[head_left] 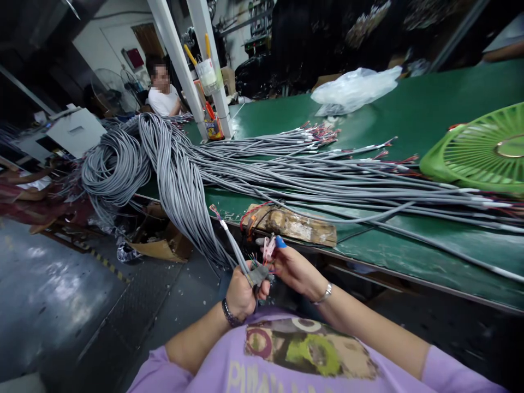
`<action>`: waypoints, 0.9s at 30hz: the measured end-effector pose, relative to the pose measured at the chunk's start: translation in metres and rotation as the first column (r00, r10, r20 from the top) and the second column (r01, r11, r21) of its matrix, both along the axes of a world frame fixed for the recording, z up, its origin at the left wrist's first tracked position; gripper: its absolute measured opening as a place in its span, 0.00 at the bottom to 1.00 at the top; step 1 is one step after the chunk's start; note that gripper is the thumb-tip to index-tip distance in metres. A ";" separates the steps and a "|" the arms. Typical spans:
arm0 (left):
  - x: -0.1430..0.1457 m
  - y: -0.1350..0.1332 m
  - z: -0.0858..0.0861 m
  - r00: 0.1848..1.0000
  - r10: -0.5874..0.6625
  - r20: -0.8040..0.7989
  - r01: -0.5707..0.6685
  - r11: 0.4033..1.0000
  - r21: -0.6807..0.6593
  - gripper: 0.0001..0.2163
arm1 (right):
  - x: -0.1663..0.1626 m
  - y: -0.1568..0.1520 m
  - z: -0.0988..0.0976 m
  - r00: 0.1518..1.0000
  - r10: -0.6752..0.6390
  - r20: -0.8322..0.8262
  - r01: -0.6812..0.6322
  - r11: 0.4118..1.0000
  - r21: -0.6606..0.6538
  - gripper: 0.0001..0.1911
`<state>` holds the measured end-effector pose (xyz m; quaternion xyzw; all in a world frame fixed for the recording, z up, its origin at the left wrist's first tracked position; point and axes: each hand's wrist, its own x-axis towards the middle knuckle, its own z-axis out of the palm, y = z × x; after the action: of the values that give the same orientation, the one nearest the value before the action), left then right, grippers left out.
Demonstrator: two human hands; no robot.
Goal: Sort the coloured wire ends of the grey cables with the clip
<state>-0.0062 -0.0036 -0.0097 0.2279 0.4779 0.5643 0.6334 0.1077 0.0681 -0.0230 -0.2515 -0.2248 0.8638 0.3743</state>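
Note:
My left hand (241, 292) is closed round grey cables (236, 248), in front of my body at the table's edge. Some coloured wires fan out at one cable's tip (214, 209). Dark grey wrapping (258, 274) covers my left thumb area. My right hand (295, 271) is closed in a pinch beside it, with blue wrapping (280, 242) on one fingertip. At its fingers are a small pink clip-like piece (268, 249) and fine coloured wires (256, 258). Just beyond lies a worn wooden block (297, 224) with a red wire at its left end.
Long grey cables (311, 177) cover much of the green table (262, 117); a bundle (180, 191) hangs over its edge. A green fan (483, 147) stands right, a plastic bag (354, 90) behind. Posts (176, 60) carry a tool cup (207, 76). A person (164, 95) sits beyond.

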 end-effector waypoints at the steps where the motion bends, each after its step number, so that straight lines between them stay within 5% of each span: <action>1: 0.000 0.000 0.000 1.000 0.004 -0.001 -0.004 1.000 -0.003 0.18 | 0.000 0.000 0.001 1.000 -0.009 -0.006 0.009 1.000 -0.009 0.17; 27: 0.003 0.003 -0.003 0.998 -0.021 -0.062 0.019 1.000 -0.025 0.16 | -0.006 0.001 0.001 0.991 -0.132 0.003 0.131 0.991 0.029 0.15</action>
<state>-0.0034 -0.0002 -0.0129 0.2424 0.5021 0.5447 0.6265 0.1016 0.0691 -0.0215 -0.2625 -0.2212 0.8332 0.4334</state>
